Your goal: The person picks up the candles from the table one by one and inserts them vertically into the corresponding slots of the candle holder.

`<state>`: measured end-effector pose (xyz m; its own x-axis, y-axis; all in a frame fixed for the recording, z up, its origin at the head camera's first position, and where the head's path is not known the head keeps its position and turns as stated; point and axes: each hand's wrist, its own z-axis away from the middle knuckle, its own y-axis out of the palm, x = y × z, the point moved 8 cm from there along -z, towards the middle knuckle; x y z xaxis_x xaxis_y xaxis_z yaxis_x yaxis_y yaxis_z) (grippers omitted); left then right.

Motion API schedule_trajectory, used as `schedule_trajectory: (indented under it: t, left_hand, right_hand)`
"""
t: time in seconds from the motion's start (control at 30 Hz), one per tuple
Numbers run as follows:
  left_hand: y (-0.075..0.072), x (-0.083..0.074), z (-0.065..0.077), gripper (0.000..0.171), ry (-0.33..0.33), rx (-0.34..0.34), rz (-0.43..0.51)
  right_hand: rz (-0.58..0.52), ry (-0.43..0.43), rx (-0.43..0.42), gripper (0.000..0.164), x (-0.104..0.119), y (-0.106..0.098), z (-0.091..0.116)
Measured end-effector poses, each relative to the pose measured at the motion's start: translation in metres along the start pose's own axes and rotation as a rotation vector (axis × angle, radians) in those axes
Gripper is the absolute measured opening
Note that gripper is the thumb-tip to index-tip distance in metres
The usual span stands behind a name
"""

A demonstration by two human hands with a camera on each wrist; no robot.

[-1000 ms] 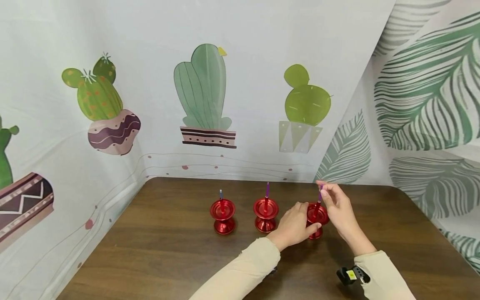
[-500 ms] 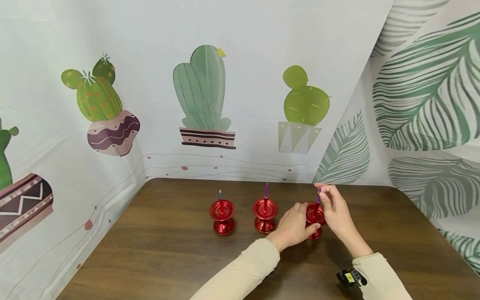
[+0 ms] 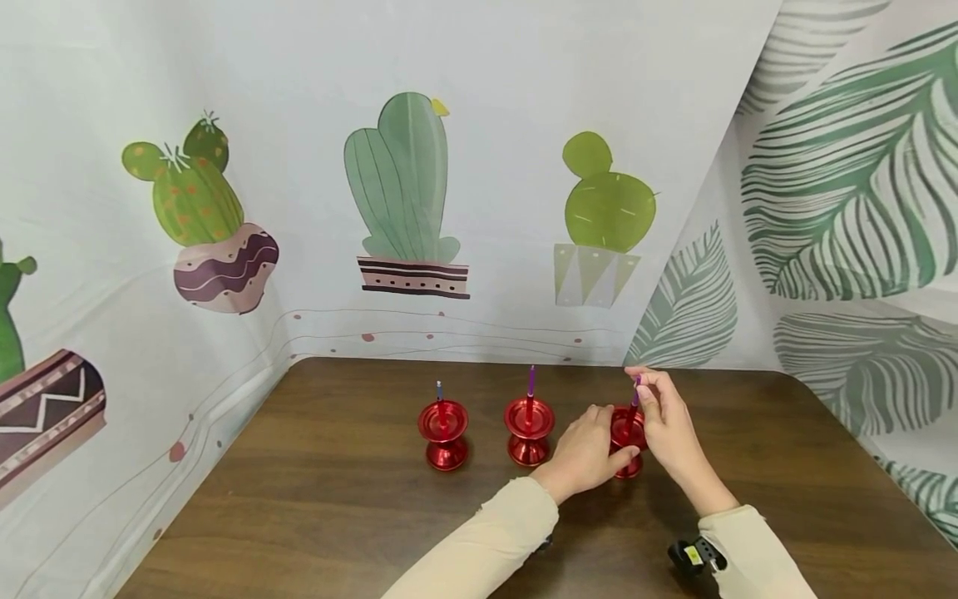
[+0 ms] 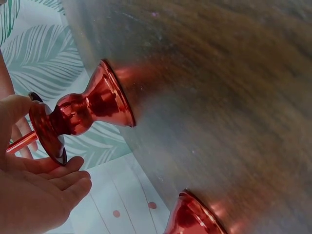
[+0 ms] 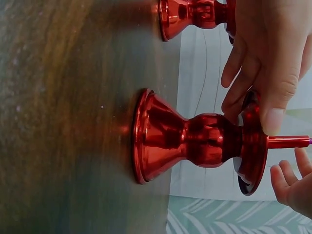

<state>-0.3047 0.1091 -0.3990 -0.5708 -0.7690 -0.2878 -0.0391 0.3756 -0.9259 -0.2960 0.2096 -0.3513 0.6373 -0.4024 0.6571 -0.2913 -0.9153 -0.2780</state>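
Note:
The rightmost red metallic candle holder (image 3: 627,433) stands upright on the table. My left hand (image 3: 586,449) grips its dish rim, thumb on the near side, as the left wrist view also shows on the holder (image 4: 73,114). Above the dish, my right hand (image 3: 671,426) pinches a thin purple candle (image 3: 636,395) between thumb and fingers. The candle's lower end is at the top of the holder's red center tube (image 5: 287,142). How deep it sits in the tube cannot be told.
A matching holder (image 3: 529,420) with a purple candle (image 3: 532,381) stands left of my left hand. Farther left is another holder (image 3: 443,424) with a short blue candle (image 3: 439,391). The wooden table (image 3: 337,499) meets a printed curtain (image 3: 509,208) behind.
My right hand has come down slightly with the purple candle. The left hand keeps its grip on the rim. The head view has shifted a little.

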Motion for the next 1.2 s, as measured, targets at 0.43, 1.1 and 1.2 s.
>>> schedule_trajectory:
  t: [0.43,1.1,1.2]
  left_hand:
    - [-0.001,-0.002,0.001,0.064,0.002,-0.019,-0.029]
    - [-0.002,-0.003,0.017,0.080,0.003,0.031,0.002]
    - [-0.014,-0.004,0.029,0.078,0.043,0.024,0.000]
  right_hand:
    - [0.010,-0.036,-0.006,0.004,0.001,0.003,0.002]
    - [0.294,0.028,-0.005,0.020,0.014,-0.008,0.017]
    - [0.320,0.075,0.024,0.031,0.020,-0.013,0.024]
